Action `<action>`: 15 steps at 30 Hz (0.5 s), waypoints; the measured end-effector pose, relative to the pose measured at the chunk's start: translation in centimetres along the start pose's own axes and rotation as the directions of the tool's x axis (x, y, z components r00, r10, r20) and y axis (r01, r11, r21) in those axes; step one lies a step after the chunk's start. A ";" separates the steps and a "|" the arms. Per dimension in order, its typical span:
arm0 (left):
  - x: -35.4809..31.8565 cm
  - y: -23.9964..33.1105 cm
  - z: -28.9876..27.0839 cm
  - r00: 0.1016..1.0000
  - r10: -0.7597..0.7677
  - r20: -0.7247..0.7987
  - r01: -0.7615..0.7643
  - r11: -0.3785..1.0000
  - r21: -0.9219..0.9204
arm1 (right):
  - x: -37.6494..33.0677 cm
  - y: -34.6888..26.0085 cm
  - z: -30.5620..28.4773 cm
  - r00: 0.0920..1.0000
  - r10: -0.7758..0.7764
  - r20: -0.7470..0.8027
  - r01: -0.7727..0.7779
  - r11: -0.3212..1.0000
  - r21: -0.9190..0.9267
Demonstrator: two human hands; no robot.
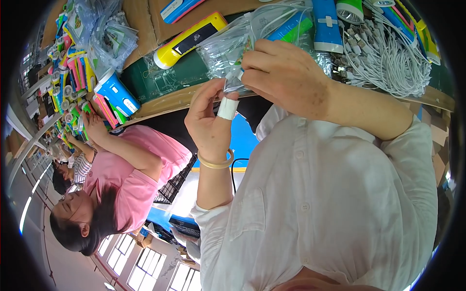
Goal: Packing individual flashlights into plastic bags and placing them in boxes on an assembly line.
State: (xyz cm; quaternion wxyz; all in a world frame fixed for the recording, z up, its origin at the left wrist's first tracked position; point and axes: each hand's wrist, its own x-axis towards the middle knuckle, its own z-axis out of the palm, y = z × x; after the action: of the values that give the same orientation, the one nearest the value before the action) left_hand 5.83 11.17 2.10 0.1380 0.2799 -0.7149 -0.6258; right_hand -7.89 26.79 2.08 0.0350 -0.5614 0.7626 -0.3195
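Note:
Both hands meet over the near edge of the bench, pinching a clear plastic bag (232, 85) between their fingertips. My left hand (209, 116) has a white wrap round its thumb and a bangle at the wrist; its thumb and forefinger close on the film. My right hand (286, 75), fingers curled, grips the bag from the other side, and its fingertips are partly hidden. Just beyond lie more clear bags (218, 56) and a blue and green flashlight (291, 29) under film. A yellow flashlight (191, 40) rests beyond my left hand.
White charging cables (388, 58) are heaped at right beside a blue flashlight (328, 29). Clear bags (104, 36) pile up at far left. A co-worker in pink (131, 165) sits at left, a hand (94, 127) among colourful flashlights. The bench edge (160, 102) runs before me.

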 end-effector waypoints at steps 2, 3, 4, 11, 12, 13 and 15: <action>-0.1 0.0 -0.3 0.992 0.113 0.046 -0.118 0.986 0.115 | 0.1 0.0 0.1 0.997 -0.019 -0.069 0.021 0.999 0.029; 0.0 -0.1 -0.4 0.993 0.113 0.045 -0.117 0.986 0.115 | 0.1 0.1 0.2 0.997 -0.019 -0.068 0.021 0.999 0.029; 0.1 -0.2 -0.4 0.986 0.153 0.066 -0.161 0.974 0.158 | 0.1 0.1 0.3 0.998 -0.010 -0.068 0.011 1.000 0.024; -0.1 -0.3 -0.2 0.998 -0.021 0.054 0.023 0.999 -0.026 | 0.1 0.5 0.4 0.994 0.039 -0.104 -0.033 0.998 0.056; 0.0 0.1 0.0 0.998 -0.023 0.055 0.024 0.999 -0.026 | 0.1 0.5 0.5 0.994 0.040 -0.103 -0.034 0.998 0.057; 0.2 0.9 0.4 0.997 -0.063 0.044 0.063 0.998 -0.005 | 0.1 0.5 0.7 0.994 0.012 -0.107 -0.007 0.999 0.051; 0.5 1.5 0.5 0.994 -0.102 0.032 0.102 0.995 0.015 | 0.1 0.4 0.8 0.994 -0.016 -0.110 0.021 0.999 0.046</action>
State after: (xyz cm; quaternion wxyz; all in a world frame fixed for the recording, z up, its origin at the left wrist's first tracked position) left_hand 4.78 11.41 3.39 0.0922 0.3068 -0.7061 -0.6315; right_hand -7.97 26.47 1.27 0.0033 -0.5492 0.7503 -0.3680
